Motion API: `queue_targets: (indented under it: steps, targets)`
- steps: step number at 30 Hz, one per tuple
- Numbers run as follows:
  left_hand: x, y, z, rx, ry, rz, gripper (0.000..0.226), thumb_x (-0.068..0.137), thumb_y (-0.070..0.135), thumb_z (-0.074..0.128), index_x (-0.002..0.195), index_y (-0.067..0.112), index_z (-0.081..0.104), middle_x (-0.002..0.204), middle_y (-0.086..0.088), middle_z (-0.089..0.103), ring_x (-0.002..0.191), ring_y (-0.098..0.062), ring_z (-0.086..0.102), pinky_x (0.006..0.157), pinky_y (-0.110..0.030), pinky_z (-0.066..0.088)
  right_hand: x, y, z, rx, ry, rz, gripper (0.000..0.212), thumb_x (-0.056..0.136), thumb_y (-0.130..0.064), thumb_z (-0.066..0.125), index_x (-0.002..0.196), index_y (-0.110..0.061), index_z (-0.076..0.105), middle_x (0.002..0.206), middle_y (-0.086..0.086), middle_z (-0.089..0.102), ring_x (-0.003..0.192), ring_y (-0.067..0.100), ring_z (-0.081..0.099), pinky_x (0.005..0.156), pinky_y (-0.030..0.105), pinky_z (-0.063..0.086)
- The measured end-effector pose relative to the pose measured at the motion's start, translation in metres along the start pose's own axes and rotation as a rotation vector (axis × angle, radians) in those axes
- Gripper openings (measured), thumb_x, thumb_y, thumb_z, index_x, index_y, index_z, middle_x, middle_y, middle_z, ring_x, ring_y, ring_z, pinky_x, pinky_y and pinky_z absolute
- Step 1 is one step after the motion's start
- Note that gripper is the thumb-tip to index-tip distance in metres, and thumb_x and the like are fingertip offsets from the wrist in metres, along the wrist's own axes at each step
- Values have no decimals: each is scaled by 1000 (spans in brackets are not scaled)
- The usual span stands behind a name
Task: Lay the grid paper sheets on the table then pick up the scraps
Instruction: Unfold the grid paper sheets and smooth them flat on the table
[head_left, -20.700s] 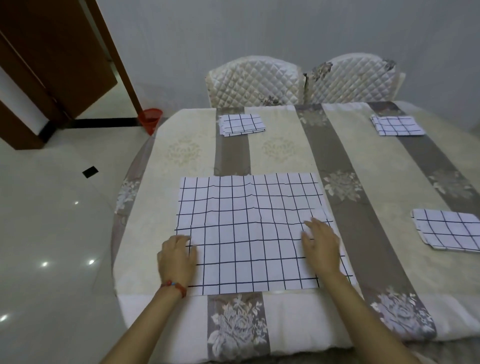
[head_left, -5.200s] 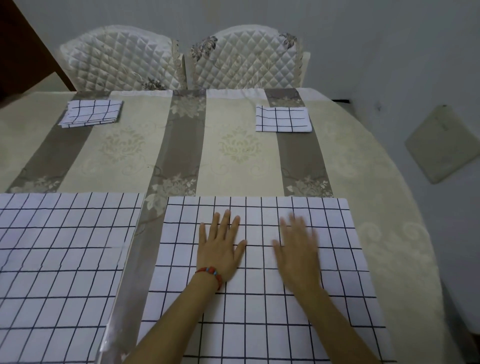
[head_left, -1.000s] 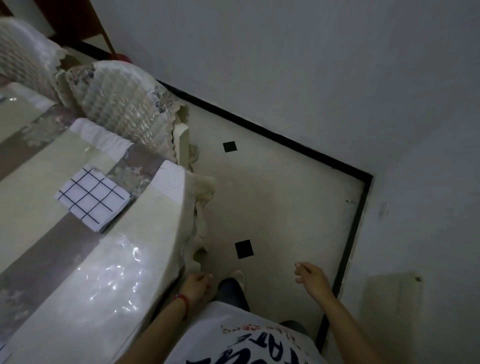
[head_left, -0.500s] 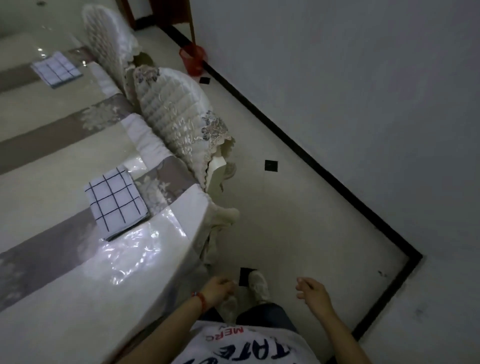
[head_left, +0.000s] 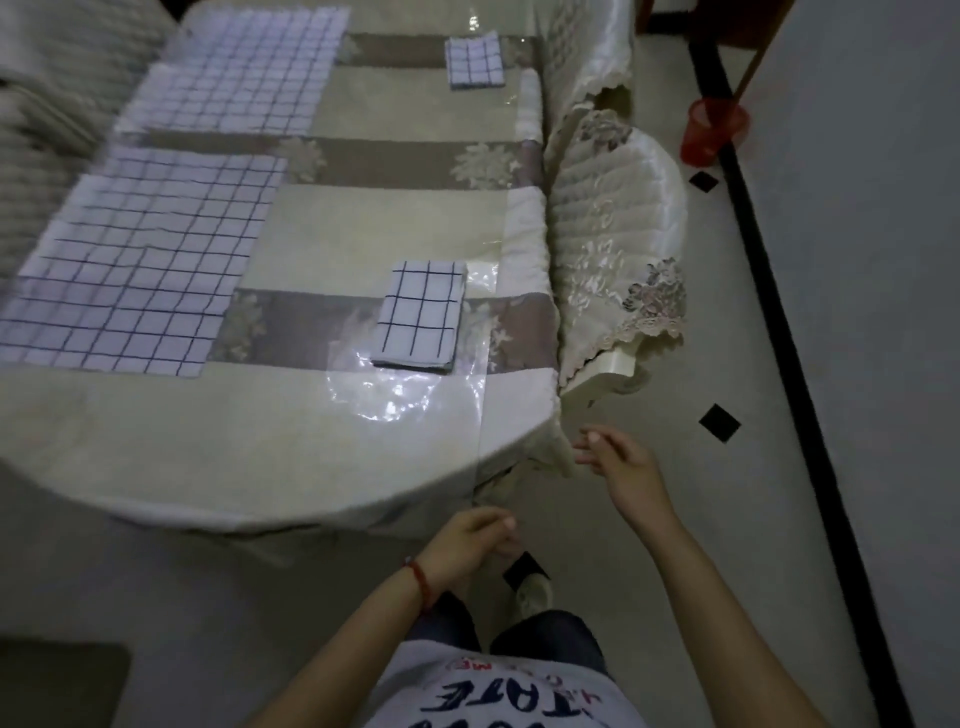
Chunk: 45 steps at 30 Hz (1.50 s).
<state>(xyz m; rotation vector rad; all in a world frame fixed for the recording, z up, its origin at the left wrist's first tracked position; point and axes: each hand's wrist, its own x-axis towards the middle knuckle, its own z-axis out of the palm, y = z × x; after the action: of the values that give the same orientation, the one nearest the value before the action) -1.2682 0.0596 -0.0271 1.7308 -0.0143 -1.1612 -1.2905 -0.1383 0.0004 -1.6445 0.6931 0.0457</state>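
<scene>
Two grid paper sheets lie spread flat on the table (head_left: 270, 447): one at the near left (head_left: 140, 260), one farther back (head_left: 234, 73). A folded grid sheet (head_left: 421, 317) rests near the table's right edge, and another folded one (head_left: 475, 60) lies at the far end. My left hand (head_left: 467, 545) hangs below the table's rounded corner with loosely curled fingers, holding nothing. My right hand (head_left: 618, 462) is raised beside the tablecloth's corner, fingers apart and empty.
A quilted chair (head_left: 618, 223) stands against the table's right side, with a second chair (head_left: 587, 47) behind it. A red bin (head_left: 714, 130) sits on the floor by the wall. The tiled floor with a black border strip runs along the right.
The view has swung left and back over the table as I walk around its corner. Both spread sheets are in sight again. My right hand has risen toward the tablecloth corner.
</scene>
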Motion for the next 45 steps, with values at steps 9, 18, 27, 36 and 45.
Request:
queue_targets:
  steps: [9, 18, 27, 36, 45]
  targets:
    - [22, 43, -107, -116, 692, 160, 15, 88, 10, 54, 98, 11, 65, 95, -7, 67, 92, -23, 60, 80, -29, 47, 74, -44, 99, -112, -117, -61, 19, 92, -16, 49, 104, -13, 64, 92, 3, 64, 93, 23, 61, 81, 31, 45]
    - [97, 85, -168, 112, 839, 45, 45, 88, 18, 54, 129, 2, 45, 128, -20, 49, 117, -32, 50, 101, -33, 38, 123, -60, 157, -289, 1, -22, 38, 92, -17, 48, 127, -4, 49, 118, 14, 59, 108, 28, 55, 80, 23, 36]
    - [110, 90, -171, 102, 748, 28, 42, 81, 9, 54, 53, 15, 23, 55, -1, 21, 54, -16, 21, 51, -26, 15, 131, -58, 154, -234, 9, 58, 43, 89, -15, 55, 130, -7, 45, 105, 13, 65, 96, 21, 57, 75, 21, 35]
    - [55, 71, -175, -21, 627, 260, 35, 83, 6, 59, 56, 4, 37, 55, -12, 34, 41, -5, 32, 46, -12, 31, 139, -78, 141, 282, -90, 265, 30, 88, -33, 56, 104, -9, 63, 105, 14, 68, 90, 27, 63, 76, 39, 52]
    - [33, 62, -164, 131, 807, 7, 23, 82, 19, 64, 105, 17, 61, 111, -9, 55, 104, -23, 53, 95, -38, 44, 132, -97, 134, 166, -44, 36, 35, 85, -16, 62, 53, -15, 48, 43, -7, 44, 38, 2, 39, 41, 14, 34]
